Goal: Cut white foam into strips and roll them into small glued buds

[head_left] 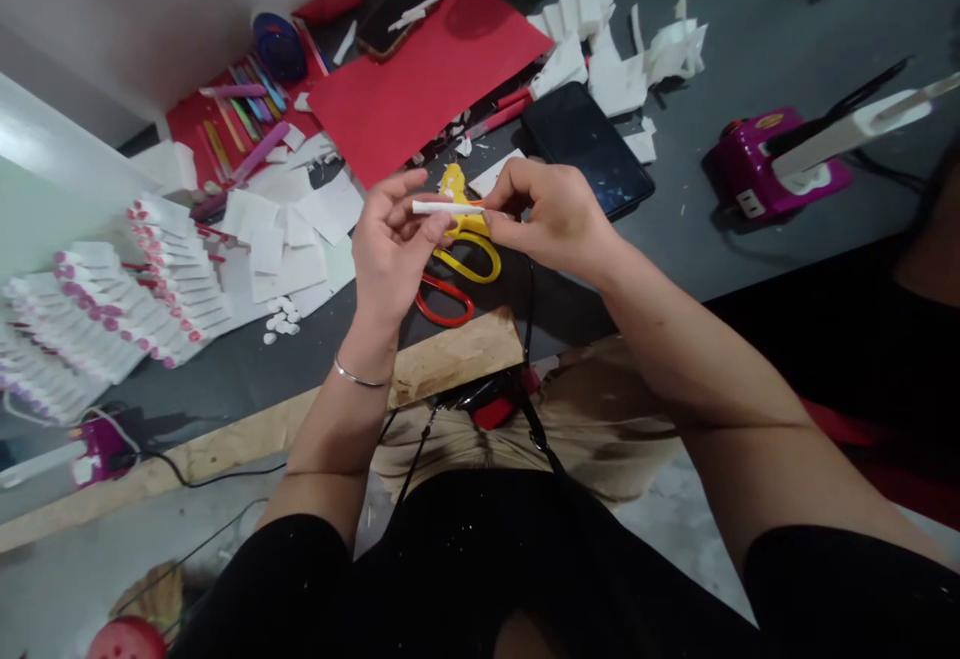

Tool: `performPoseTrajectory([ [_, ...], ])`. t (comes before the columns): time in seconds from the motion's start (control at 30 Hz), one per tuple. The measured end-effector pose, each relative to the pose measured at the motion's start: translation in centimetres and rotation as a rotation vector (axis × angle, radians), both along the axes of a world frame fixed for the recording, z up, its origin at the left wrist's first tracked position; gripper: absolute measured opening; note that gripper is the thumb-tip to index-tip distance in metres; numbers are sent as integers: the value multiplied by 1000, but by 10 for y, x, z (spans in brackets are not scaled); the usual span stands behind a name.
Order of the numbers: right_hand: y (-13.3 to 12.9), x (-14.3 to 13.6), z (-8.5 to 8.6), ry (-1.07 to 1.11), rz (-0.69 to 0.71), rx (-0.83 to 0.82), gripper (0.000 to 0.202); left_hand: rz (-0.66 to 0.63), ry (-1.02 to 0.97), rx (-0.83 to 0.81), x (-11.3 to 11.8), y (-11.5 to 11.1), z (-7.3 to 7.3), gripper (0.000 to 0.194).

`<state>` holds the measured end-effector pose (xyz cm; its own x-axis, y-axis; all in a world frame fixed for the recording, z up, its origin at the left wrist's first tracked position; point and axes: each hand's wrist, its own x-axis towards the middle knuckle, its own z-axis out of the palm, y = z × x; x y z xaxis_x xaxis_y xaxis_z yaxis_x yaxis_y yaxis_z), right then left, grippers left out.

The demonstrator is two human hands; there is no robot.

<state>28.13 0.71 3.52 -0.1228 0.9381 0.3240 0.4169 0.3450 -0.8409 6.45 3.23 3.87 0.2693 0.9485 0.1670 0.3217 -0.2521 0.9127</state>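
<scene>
A thin white paper roll (444, 208) lies level between my two hands, over the dark table. My left hand (386, 254) is closed on its left part, with the thumb underneath and the fingers behind. At the right end, the thumb and forefinger of my right hand (551, 214) pinch the roll's narrow tip. Just below and behind the fingers are scissors with yellow handles (493, 264), partly hidden by my hands. A red scissor handle (466, 319) shows nearer to me. White paper squares (268, 250) lie spread to the left.
Rows of white paper rolls with pink ends (161, 284) stand at the left. Small white discs (281, 321) lie beside them. Red card (420, 89), a black phone (589, 149) and paper scraps are behind my hands. Purple glue-gun-like devices (765, 174) stand at both sides.
</scene>
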Motion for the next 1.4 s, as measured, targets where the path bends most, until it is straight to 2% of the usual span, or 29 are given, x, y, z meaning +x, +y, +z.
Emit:
performPoseTrajectory([
  [0.07,-2,-2,0,37,-11,-42,13,11,-39,-76,4,-2,-6,48],
  [0.2,-6,-12,-1,108,-18,-80,16,8,-86,-162,19,-14,-11,39],
  [0.4,-9,-26,-3,129,-22,-101,17,133,-80,-62,28,-22,-10,56],
  [0.53,-10,-17,1,114,1,-58,24,160,-34,-28,26,-15,-18,64],
  [0.63,-9,0,6,78,69,9,26,116,-84,-117,23,-8,-23,62],
  [0.77,-7,17,7,-35,118,166,23,11,-113,-301,18,-5,-18,48],
  [0.87,-6,17,4,-119,190,261,26,-31,-127,-386,17,-8,-13,40],
  [1.03,-8,13,7,-217,212,254,21,-40,-161,-439,16,-11,-11,36],
  [1.2,-12,10,8,-268,180,265,19,-35,-154,-402,13,-11,-16,39],
  [1.4,-14,2,-9,-223,129,285,14,18,-101,-286,15,-16,-17,35],
])
